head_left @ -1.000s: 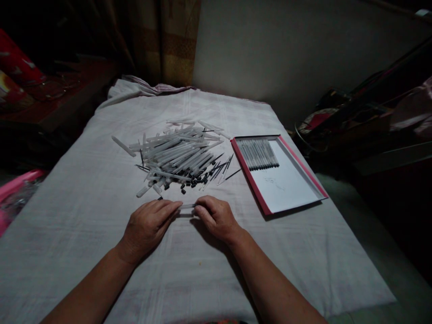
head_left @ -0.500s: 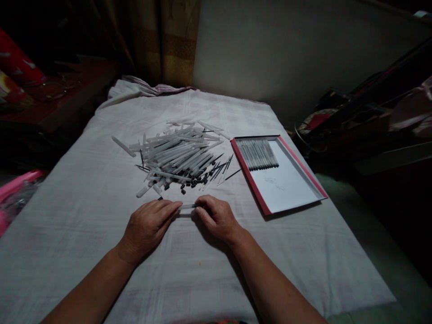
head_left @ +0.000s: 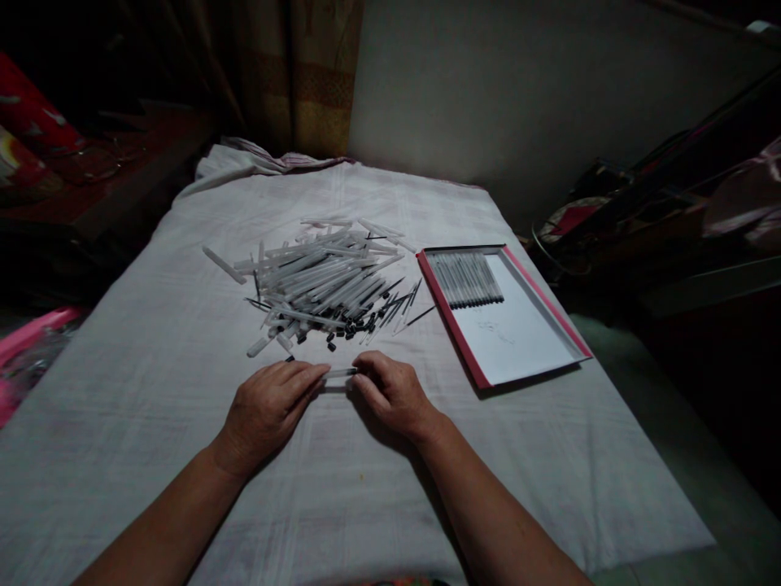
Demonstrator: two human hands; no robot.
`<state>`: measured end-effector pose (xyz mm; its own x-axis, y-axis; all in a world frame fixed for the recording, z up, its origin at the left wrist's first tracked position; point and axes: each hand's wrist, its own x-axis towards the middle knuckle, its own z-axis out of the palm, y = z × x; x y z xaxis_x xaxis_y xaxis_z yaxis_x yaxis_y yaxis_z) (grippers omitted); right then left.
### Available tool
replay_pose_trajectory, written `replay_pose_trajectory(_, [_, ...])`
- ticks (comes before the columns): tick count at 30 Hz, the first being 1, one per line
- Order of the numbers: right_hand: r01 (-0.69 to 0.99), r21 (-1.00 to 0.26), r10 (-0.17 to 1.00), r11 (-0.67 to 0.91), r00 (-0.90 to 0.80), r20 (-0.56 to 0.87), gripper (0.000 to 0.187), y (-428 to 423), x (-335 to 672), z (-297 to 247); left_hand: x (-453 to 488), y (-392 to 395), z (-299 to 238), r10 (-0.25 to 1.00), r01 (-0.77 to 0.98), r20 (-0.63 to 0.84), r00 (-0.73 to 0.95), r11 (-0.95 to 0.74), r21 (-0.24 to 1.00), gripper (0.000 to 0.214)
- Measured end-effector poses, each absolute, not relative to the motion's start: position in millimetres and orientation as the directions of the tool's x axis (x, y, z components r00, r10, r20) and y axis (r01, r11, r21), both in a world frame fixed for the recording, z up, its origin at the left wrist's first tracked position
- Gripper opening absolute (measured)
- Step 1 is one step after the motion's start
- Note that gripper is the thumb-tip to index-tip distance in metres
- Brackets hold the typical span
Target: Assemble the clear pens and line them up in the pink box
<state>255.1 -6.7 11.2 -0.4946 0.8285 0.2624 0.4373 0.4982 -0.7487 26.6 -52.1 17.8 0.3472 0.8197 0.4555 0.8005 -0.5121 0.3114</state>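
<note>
My left hand (head_left: 272,407) and my right hand (head_left: 389,392) are closed on opposite ends of one pen (head_left: 339,373), held level just above the cloth. Its clear barrel shows between my fingertips, with a dark part at the right-hand end. Beyond my hands lies a heap of loose clear pen barrels (head_left: 323,273). Small black caps (head_left: 354,327) are scattered at its near edge, and thin dark-tipped refills (head_left: 398,309) lie on its right side. To the right, a shallow red-edged box lid (head_left: 525,342) holds a row of capped pens (head_left: 467,279).
A pale checked cloth (head_left: 293,505) covers the table. Something pink with clear plastic (head_left: 37,350) is at the left edge. A dark wooden surface (head_left: 122,179) stands at the far left, curtains (head_left: 323,73) and a wall (head_left: 464,89) behind, cluttered items (head_left: 586,216) at the right.
Almost nothing differs. Both hands stay closed on the pen in the same place, with only a very slight shift of the right fingers; the heap and the box lid have not moved.
</note>
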Motion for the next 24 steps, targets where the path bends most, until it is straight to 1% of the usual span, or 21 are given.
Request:
replay_pose_trajectory(6, [0.441, -0.744, 0.827, 0.502, -0.498, 0.263, 0.014, -6.9, 255.5, 11.7, 25.9, -52.7, 15.1, 0.829, 0.805, 0.448, 0.334, -0.498, 0.322, 0.028])
replay_pose_trajectory(10, [0.431, -0.726, 0.806, 0.535, -0.516, 0.288, 0.015, -6.3, 255.6, 12.7, 25.9, -52.0, 15.9, 0.822, 0.797, 0.456, 0.343, -0.511, 0.322, 0.026])
replay_pose_trajectory(14, [0.457, -0.696, 0.799, 0.554, -0.525, 0.292, 0.018, -6.0, 255.2, 12.7, 26.3, -51.9, 16.3, 0.816, 0.796, 0.462, 0.348, -0.518, 0.315, 0.025])
replay_pose_trajectory(20, [0.463, -0.673, 0.79, 0.576, -0.527, 0.313, 0.019, -6.2, 254.8, 13.9, 26.0, -51.6, 17.7, 0.813, 0.793, 0.46, 0.357, -0.524, 0.312, 0.028])
replay_pose_trajectory(24, [0.455, -0.656, 0.772, 0.602, -0.542, 0.332, 0.026, -6.0, 253.0, 15.8, 24.4, -51.9, 17.6, 0.808, 0.78, 0.464, 0.363, -0.536, 0.323, 0.028])
